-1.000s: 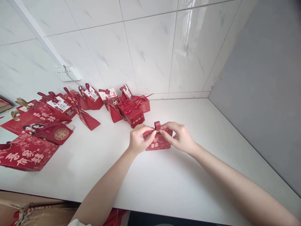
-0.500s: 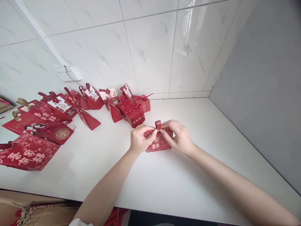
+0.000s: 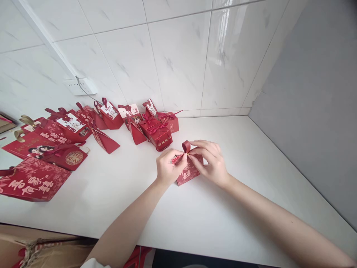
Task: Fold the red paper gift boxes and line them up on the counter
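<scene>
A small red gift box [image 3: 189, 175] with pale printed characters stands on the white table in front of me. From its top rises a dark red ribbon loop [image 3: 186, 146], with a tiny gold-coloured piece at its base. My left hand [image 3: 170, 166] pinches the box's top edge from the left, thumb and forefinger together beside the loop's base. On the other side, my right hand [image 3: 210, 162] has its thumb and fingertips closed at the gold-coloured piece, against the loop. Both hands cover part of the box's top, so the exact grip is partly hidden.
Several red gift boxes [image 3: 160, 137] with ribbons stand at the back middle. More printed boxes [image 3: 36, 182] crowd the left of the white table [image 3: 111, 201]. A tiled wall bounds the back, a grey panel [image 3: 315, 96] the right. Below the front edge lies a cardboard box [image 3: 55, 253].
The gift box has turned a little, its left lower corner now nearer me. My right fingers have shifted up and left against the ribbon loop, which now leans slightly left.
</scene>
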Motion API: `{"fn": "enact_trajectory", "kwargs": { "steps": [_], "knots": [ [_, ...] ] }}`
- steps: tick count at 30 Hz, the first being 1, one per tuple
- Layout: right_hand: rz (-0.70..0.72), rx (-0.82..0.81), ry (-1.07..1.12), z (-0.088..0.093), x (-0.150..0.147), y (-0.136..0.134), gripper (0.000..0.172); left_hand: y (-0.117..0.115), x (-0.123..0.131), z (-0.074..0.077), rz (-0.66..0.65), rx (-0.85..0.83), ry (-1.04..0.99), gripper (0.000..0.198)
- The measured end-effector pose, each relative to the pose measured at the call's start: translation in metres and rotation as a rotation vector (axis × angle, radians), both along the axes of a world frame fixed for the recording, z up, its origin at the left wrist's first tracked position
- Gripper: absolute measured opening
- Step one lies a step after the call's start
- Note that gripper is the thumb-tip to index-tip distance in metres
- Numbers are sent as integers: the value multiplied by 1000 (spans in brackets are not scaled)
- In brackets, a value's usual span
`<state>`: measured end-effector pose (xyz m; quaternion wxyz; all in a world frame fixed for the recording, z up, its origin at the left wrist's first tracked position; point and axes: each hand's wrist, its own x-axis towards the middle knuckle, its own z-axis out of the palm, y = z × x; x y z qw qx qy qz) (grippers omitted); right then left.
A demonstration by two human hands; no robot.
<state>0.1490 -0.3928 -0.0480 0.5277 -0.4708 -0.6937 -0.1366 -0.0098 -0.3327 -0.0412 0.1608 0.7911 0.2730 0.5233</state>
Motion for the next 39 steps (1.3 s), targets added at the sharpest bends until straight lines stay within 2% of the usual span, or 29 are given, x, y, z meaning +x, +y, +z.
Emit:
{"fn": "enact_trajectory", "kwargs": {
  "steps": [11,14,17,22,25,31,36,39],
  "knots": [
    [7,-37,89,3,-7,-5,8,-4,4,-5,24,114,-42,8],
    [48,-84,127,4,-7,-6,7,-4,3,-2,-11,107,-34,8],
    [179,-167,164,11,-1,-6,6,-3,1,2,-103,3,-4,8],
    [575,-448,429,30,16,-6,18,7,-4,4,-263,-310,16,15],
    [678,-560,573,35,22,-4,22,12,-5,3,-320,-410,1,20],
    [568,-606,782,30,25,0,18,13,-6,3,-388,-476,-4,23],
    [659,-681,720,32,23,-2,26,12,-6,3,-422,-439,5,19],
    [661,-681,746,31,21,-2,25,14,-6,1,-404,-434,16,20]
  ]
}}
